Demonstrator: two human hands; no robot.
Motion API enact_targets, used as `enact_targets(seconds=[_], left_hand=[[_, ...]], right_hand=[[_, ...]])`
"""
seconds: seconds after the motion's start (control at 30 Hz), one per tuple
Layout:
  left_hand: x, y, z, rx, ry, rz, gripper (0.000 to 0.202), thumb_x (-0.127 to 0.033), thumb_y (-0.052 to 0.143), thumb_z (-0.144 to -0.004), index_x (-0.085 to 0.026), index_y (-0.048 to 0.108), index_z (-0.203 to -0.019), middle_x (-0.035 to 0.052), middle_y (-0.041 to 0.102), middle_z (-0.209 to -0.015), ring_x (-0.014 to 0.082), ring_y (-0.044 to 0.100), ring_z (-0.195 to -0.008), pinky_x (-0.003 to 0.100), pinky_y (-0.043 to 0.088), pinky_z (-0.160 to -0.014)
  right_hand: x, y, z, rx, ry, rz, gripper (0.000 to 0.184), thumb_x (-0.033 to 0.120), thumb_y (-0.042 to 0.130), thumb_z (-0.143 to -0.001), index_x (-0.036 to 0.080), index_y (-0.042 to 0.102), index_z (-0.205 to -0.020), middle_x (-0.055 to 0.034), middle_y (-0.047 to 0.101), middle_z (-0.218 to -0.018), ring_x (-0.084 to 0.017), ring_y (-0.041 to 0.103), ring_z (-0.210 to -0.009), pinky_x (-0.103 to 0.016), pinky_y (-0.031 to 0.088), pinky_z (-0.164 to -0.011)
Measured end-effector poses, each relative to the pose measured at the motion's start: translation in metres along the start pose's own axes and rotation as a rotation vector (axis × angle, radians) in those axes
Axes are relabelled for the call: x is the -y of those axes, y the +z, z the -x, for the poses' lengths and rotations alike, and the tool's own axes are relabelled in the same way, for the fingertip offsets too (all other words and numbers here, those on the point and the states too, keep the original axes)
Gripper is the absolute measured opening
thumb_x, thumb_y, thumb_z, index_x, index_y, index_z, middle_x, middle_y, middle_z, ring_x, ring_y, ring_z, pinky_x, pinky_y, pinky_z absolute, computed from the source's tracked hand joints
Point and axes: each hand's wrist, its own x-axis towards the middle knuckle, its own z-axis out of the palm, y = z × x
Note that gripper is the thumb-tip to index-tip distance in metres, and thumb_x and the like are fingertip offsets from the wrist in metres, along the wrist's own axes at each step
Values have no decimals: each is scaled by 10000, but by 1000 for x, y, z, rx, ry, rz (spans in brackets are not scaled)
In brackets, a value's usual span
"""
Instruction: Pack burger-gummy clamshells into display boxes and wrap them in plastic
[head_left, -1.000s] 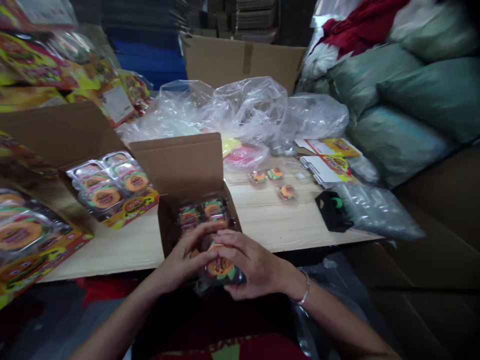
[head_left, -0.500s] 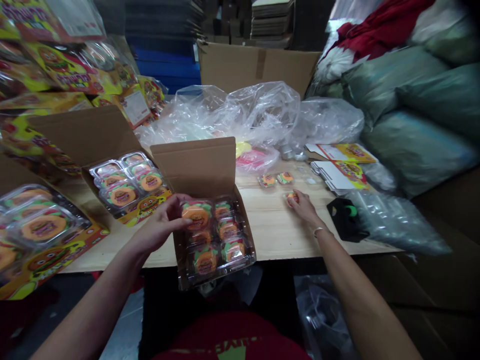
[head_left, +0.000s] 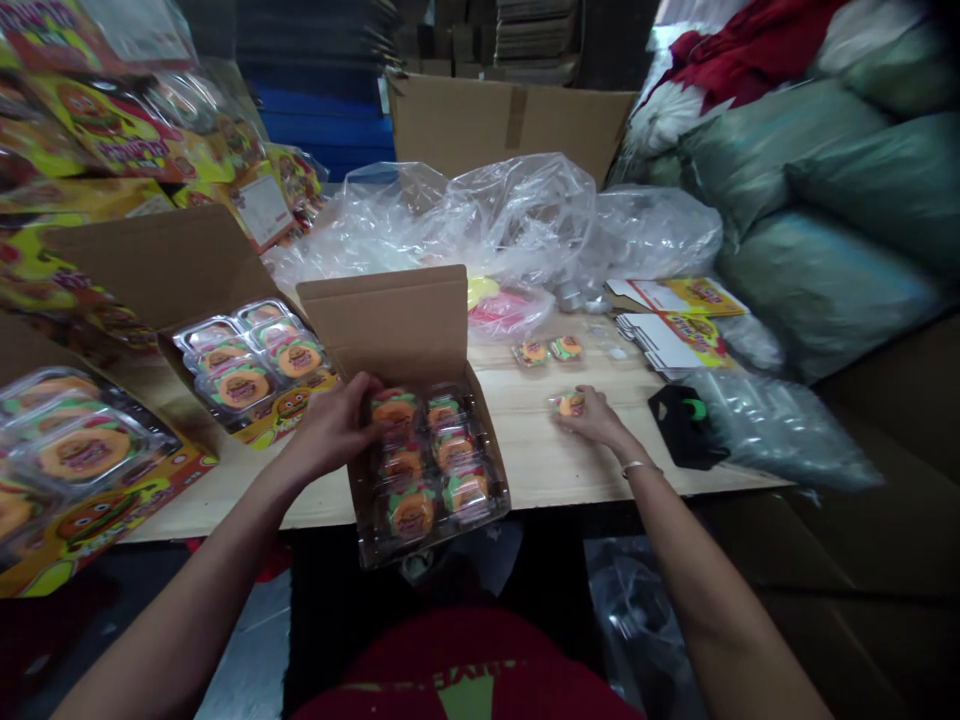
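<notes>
An open cardboard display box [head_left: 409, 318] tilts over the table's front edge, holding several toy burgers in clear plastic shells. My left hand [head_left: 337, 425] is at the box's left side, its fingers closed on the far-left packed burger [head_left: 394, 412], which sits down among the others. Part of the grip is hidden by the hand itself. On the right, my right hand [head_left: 598, 418] pinches another packed burger [head_left: 570, 404] just over the tabletop. Two more packed burgers [head_left: 533, 352] lie side by side farther back.
Filled display boxes [head_left: 289, 415] stand at left beside stacked wrapped packages [head_left: 112, 130]. Clear plastic bags [head_left: 517, 215] cover the table's back. At right are flat printed cartons [head_left: 675, 335], a black tape dispenser [head_left: 686, 425] and a bag of clear shells [head_left: 780, 430]. Grey-green sacks [head_left: 825, 270] pile up behind.
My left hand has lowered the packed burger into the box's far-left spot, its fingers now nearer the box wall. My right hand has drawn its packed burger slightly left toward the box.
</notes>
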Motion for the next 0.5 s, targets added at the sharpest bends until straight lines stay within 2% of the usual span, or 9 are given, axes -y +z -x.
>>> enact_targets(seconds=[0.07, 0.13, 0.23, 0.33, 0.43, 0.5], left_hand=[[7, 4, -4, 103, 13, -182, 416, -446, 556, -811, -205, 536, -1150, 81, 657, -997, 287, 618, -897, 389, 446, -763], [13, 9, -5, 147, 49, -271, 429, -449, 508, -846, -195, 525, -1190, 122, 641, -1124, 324, 604, -1022, 421, 447, -832], [18, 19, -4, 88, 120, -385, 489, -498, 523, -846, -160, 520, -1201, 171, 600, -1208, 365, 553, -1122, 455, 435, -897], [22, 28, -2, -1, 146, -509, 574, -512, 555, -832, -110, 505, -1238, 205, 574, -1232, 396, 536, -1119, 490, 422, -909], [24, 34, 0, -42, 148, -586, 609, -488, 569, -830, -81, 491, -1276, 217, 561, -1251, 414, 525, -1103, 507, 415, -911], [25, 35, 1, -57, 154, -569, 600, -478, 561, -839, -85, 493, -1287, 215, 572, -1237, 413, 510, -1127, 505, 402, -939]], right_hand=[[3, 7, 6, 7, -71, -36, 1011, 558, 719, -662, 116, 315, -1477, -193, 465, -1332, -300, 525, -1211, -387, 430, -1028], [6, 13, 13, 20, -133, -99, 1024, 566, 717, -667, 106, 311, -1486, -195, 464, -1341, -307, 470, -1275, -398, 377, -1094], [8, 20, 19, 24, -159, -282, 976, 545, 706, -693, 113, 324, -1481, -204, 421, -1417, -300, 434, -1326, -405, 336, -1137], [8, 24, 22, -14, -68, -431, 915, 578, 650, -748, 132, 321, -1477, -191, 401, -1462, -291, 422, -1349, -414, 349, -1129], [10, 23, 24, -20, -3, -449, 867, 586, 662, -745, 158, 371, -1440, -169, 463, -1417, -295, 453, -1316, -431, 367, -1105], [16, 20, 27, 42, -64, -410, 822, 563, 727, -690, 159, 456, -1352, -154, 530, -1333, -291, 524, -1218, -427, 417, -1044]])
